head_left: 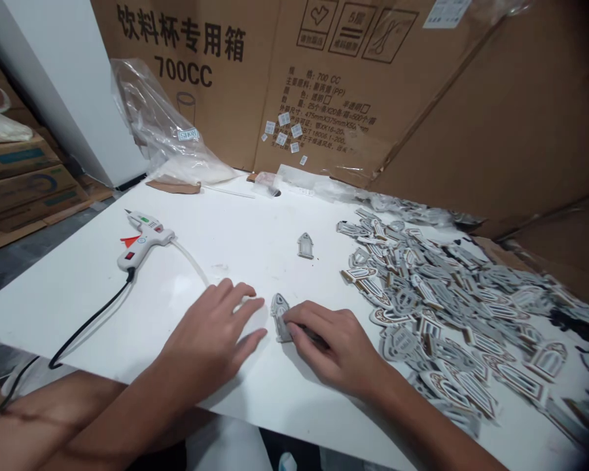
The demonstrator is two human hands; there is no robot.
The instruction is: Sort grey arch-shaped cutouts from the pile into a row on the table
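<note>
- Here on the white tabletop [245,239], just in front of us, lies 1 small grey arched plaque [277,316], its peak pointing away from us, between our hands.
- Our right hand [336,343] is on it: fingertips touch its right side, thumb low by the edge. Clamped or merely resting? We cannot tell. Something dark shows under those fingers, too hidden to name.
- Our left hand [213,330] hovers just to the plaque's left, thumb and fingers apart, nothing between them.
- The step in hand, as we judge it: placing or steadying this 1 plaque.
- The next move, we reckon, calls for a light pinch at the edges, with the left fingers bracing the free side so it doesn't skid.
- Farther out, a 2nd grey arched plaque [305,246] lies alone beyond our fingers.
- Off to the right sprawls a heap of arched plaques [436,297], overlapping, some brown-trimmed.
- Over on the left, a white hot-glue gun [146,237] with an orange trigger lies on its side, well apart from our hands.
- Behind it all stands a cardboard carton [248,124] marked 700CC.
</note>
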